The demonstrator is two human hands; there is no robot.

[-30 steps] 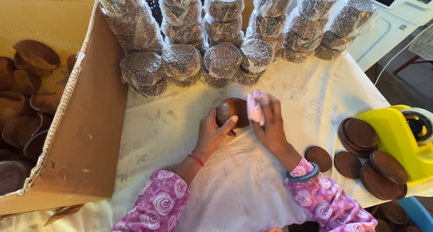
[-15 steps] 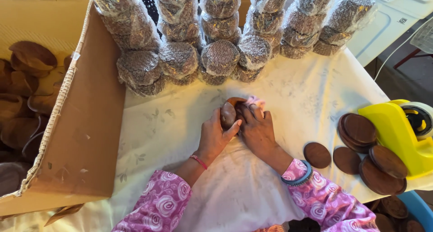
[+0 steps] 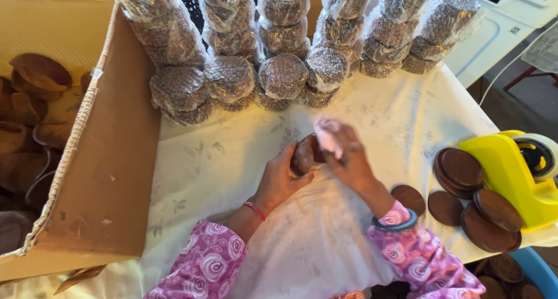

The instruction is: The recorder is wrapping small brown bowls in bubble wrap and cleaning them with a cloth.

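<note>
The left hand (image 3: pixel 279 180) grips a brown wooden bowl (image 3: pixel 304 155) above the cloth-covered counter (image 3: pixel 232 154); the right hand (image 3: pixel 347 159) presses a pink cloth (image 3: pixel 326 135) against it, bubble-wrapped stacks (image 3: pixel 283 72) beyond, cardboard box (image 3: pixel 110 159) left

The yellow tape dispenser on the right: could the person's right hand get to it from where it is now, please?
Probably yes. The right hand holds a pink cloth against the brown bowl, and only low wooden discs lie on the cloth-covered table between it and the tape dispenser.
</note>
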